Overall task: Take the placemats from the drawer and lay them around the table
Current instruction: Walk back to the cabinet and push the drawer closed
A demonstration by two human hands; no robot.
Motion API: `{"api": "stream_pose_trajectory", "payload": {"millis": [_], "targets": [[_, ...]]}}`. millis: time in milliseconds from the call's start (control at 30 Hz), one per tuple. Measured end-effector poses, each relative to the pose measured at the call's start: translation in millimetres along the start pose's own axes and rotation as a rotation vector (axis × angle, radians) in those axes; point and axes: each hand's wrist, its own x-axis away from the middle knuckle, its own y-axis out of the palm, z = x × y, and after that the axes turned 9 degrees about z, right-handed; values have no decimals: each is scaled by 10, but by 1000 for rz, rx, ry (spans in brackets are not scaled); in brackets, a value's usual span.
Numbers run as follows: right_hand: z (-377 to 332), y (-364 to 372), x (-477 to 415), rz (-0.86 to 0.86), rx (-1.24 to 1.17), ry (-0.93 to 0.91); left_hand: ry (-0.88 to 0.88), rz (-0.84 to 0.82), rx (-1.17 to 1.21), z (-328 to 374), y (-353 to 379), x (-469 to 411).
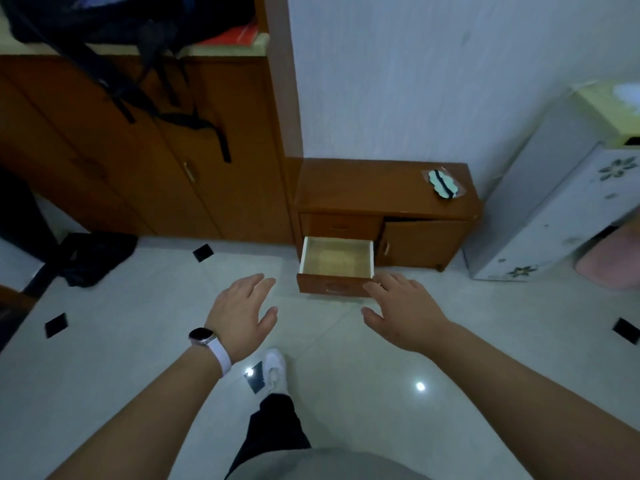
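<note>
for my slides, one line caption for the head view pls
Both open hands, left hand and right hand, reach toward an open, empty-looking drawer.

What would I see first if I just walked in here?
Two open hands, left hand and right hand, reach out over the shiny floor. Just beyond them, the cabinet's lower drawer is pulled out and looks bare inside. A small wrapped packet lies on the cabinet top.

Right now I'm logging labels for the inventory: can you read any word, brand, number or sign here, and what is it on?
No readable text in this view.
Watch on the left wrist: face dark, nothing legible.
Red item on the wardrobe shelf: no lettering can be made out.
Packet on the low cabinet: striped pattern only, too blurred for print.
White unit: flower decals, no words.
</note>
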Motion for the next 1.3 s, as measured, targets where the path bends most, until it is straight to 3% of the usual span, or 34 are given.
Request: {"api": "stream_pose_trajectory", "payload": {"millis": [367, 733, 1033, 1300], "targets": [[28, 449, -1701, -23, -9, 265, 232, -148, 113, -1182, 610, -2015], [600, 1041, -2252, -78, -51, 359, 266, -266, 150, -1247, 1497, -2670], [1342, 2682, -2283, -92, -132, 311, 110, -347, 91, -1248, 3153, -2722], [2042, 4596, -2318, -87, -60, 273, 159, -319, -2, -1611, 4932, -2812]]}}
